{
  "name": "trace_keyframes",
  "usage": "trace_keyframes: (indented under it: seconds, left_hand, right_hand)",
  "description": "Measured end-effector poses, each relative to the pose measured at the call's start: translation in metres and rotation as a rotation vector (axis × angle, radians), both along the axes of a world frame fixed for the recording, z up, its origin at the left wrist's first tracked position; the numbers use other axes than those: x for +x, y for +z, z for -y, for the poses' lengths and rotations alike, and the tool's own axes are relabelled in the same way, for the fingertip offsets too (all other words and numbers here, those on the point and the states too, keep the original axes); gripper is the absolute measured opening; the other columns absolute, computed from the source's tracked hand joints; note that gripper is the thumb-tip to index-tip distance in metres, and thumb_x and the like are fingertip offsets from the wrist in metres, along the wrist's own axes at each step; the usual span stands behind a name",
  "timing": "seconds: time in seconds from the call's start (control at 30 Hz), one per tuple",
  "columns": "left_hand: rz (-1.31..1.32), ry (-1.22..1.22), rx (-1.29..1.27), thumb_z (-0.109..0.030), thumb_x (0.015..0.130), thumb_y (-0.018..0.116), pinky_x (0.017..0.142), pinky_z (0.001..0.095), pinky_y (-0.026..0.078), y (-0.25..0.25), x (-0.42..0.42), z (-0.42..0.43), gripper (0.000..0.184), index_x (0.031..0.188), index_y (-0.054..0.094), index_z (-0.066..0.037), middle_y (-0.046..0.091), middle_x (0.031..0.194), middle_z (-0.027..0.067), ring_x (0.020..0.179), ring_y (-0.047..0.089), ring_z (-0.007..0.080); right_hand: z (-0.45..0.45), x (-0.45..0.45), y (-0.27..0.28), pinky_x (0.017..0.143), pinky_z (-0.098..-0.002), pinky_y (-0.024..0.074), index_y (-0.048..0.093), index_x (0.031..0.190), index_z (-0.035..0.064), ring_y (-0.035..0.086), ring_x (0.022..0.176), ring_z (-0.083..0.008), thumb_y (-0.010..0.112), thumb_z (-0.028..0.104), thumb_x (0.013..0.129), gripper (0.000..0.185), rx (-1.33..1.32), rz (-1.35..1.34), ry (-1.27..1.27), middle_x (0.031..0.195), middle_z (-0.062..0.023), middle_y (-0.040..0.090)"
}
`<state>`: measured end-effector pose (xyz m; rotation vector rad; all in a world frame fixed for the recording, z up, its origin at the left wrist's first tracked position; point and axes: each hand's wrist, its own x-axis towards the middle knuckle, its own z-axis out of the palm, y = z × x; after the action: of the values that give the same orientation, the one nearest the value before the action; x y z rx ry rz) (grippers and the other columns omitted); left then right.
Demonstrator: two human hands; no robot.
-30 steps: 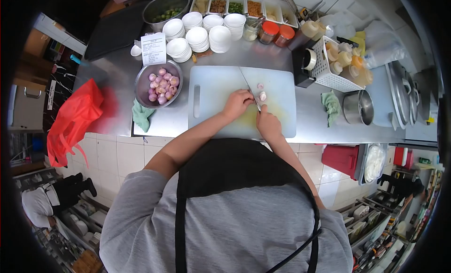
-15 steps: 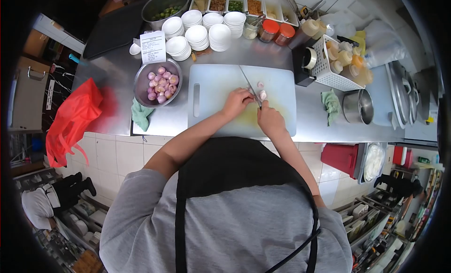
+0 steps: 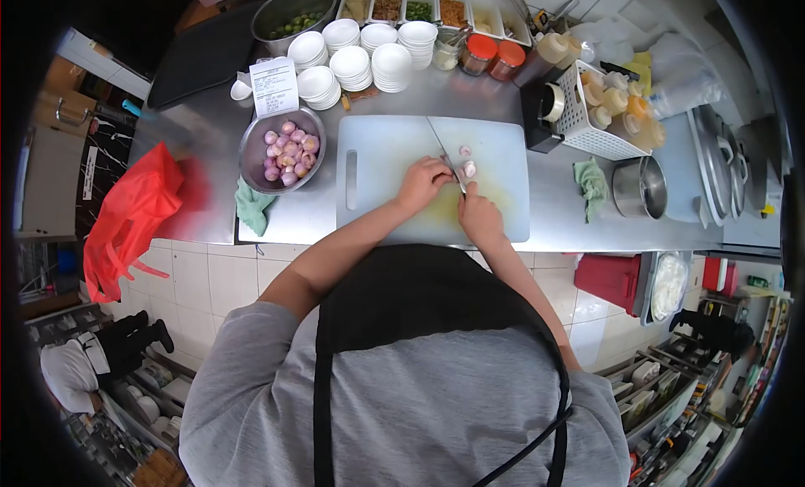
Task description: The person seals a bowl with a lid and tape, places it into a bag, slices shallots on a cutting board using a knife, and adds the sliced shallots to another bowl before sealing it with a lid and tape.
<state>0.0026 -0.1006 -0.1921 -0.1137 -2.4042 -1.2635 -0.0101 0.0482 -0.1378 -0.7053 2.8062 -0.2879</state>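
Note:
My right hand (image 3: 480,218) is wrapped round the handle of a kitchen knife (image 3: 443,140), whose blade points away from me across the white cutting board (image 3: 402,143). Just left of the blade, the curled fingers of my left hand (image 3: 424,185) press a shallot against the board; the fingers hide most of it. Cut shallot pieces (image 3: 470,168) lie to the right of the blade, one slightly farther off. A metal bowl (image 3: 248,158) of peeled shallots (image 3: 290,156) stands left of the board.
Stacked white bowls (image 3: 392,66) and red-lidded jars (image 3: 479,54) line the back. A paper slip (image 3: 273,86) overhangs the shallot bowl. On the right are a white basket of bottles (image 3: 584,114), a green cloth (image 3: 592,185) and a metal pot (image 3: 625,192). A red bag (image 3: 138,206) hangs left.
Both hands and the knife stay in nearly the same place. The cut piece beside the blade has shifted very slightly.

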Motion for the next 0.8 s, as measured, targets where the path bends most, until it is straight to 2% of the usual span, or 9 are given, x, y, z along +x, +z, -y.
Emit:
trace_keyframes:
  seconds: [0.2, 0.33, 0.5, 0.73, 0.8]
  left_hand:
    - [-0.013, 0.032, 0.041, -0.005, 0.066, 0.064, 0.064, 0.036, 0.043, 0.01, 0.004, -0.002, 0.005, 0.07, 0.062, -0.004, 0.059, 0.07, 0.0081, 0.069, 0.052, 0.0267]
    - [-0.029, 0.033, 0.052, -0.005, 0.065, 0.065, 0.063, 0.0356, 0.044, 0.01, 0.002, 0.0, 0.005, 0.07, 0.062, -0.004, 0.059, 0.07, 0.008, 0.069, 0.052, 0.026]
    - [-0.035, 0.049, 0.012, -0.005, 0.065, 0.065, 0.063, 0.0354, 0.044, 0.011, 0.004, 0.0, 0.006, 0.07, 0.061, -0.004, 0.058, 0.069, 0.0081, 0.069, 0.052, 0.0256]
    - [-0.062, 0.021, 0.028, -0.004, 0.066, 0.064, 0.063, 0.0354, 0.044, 0.005, 0.005, 0.0, 0.005, 0.07, 0.061, -0.004, 0.058, 0.07, 0.0079, 0.069, 0.052, 0.0262]
    - [-0.059, 0.021, 0.016, -0.004, 0.066, 0.063, 0.063, 0.0354, 0.044, 0.008, 0.002, 0.0, 0.005, 0.071, 0.061, -0.004, 0.058, 0.07, 0.008, 0.069, 0.052, 0.0265]
  right_hand:
    - [0.0, -0.001, 0.014, 0.05, -0.046, 0.0479, 0.042, 0.094, -0.0002, 0.059, 0.057, -0.0384, 0.046, 0.025, 0.084, 0.027, -0.001, -0.021, 0.042, 0.061, -0.0223, 0.058]
    - [-0.001, 0.001, -0.005, 0.052, -0.0467, 0.0478, 0.043, 0.095, -0.0003, 0.059, 0.058, -0.0389, 0.046, 0.025, 0.084, 0.027, -0.015, 0.019, -0.033, 0.063, -0.0227, 0.058]
    - [-0.001, -0.003, 0.018, 0.051, -0.0469, 0.0478, 0.041, 0.091, 0.0011, 0.059, 0.058, -0.039, 0.046, 0.024, 0.084, 0.025, 0.002, 0.006, 0.04, 0.062, -0.0222, 0.058]
    - [0.0, 0.004, 0.005, 0.052, -0.047, 0.0479, 0.041, 0.091, 0.0001, 0.059, 0.06, -0.0393, 0.046, 0.024, 0.085, 0.026, -0.016, 0.044, -0.022, 0.064, -0.0232, 0.058]
    - [0.0, -0.002, 0.008, 0.053, -0.0474, 0.048, 0.04, 0.091, 0.0008, 0.059, 0.061, -0.0394, 0.045, 0.025, 0.085, 0.025, 0.002, 0.006, 0.03, 0.064, -0.0239, 0.058]
